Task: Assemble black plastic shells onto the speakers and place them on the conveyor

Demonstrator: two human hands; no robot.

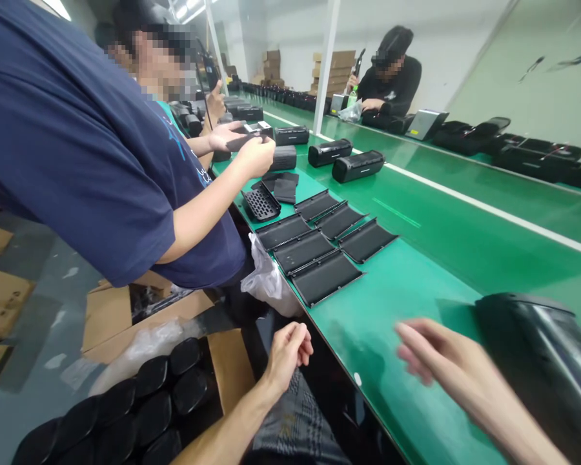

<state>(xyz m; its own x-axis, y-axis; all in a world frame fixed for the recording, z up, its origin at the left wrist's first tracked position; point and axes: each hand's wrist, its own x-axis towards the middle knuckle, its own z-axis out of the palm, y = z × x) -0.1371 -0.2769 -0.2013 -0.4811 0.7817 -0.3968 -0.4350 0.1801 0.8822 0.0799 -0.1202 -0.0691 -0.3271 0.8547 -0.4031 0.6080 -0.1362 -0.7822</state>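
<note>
My left hand is above the dark gap at the table's near edge, fingers curled in and thumb drawn against them, with nothing visible in it. Over the green table my right hand is slightly blurred, its fingers loosely bent and apart, holding nothing I can see. Just right of it lies a large black rounded speaker-like case, partly cut off by the frame. Beyond my hands, several black curved panels lie in rows. A black perforated grille sits farther back.
At left a co-worker in a dark blue shirt handles a dark flat piece. An open carton of black rounded parts stands below left. Black speaker-like units rest on the green conveyor. A white plastic bag hangs at the table edge.
</note>
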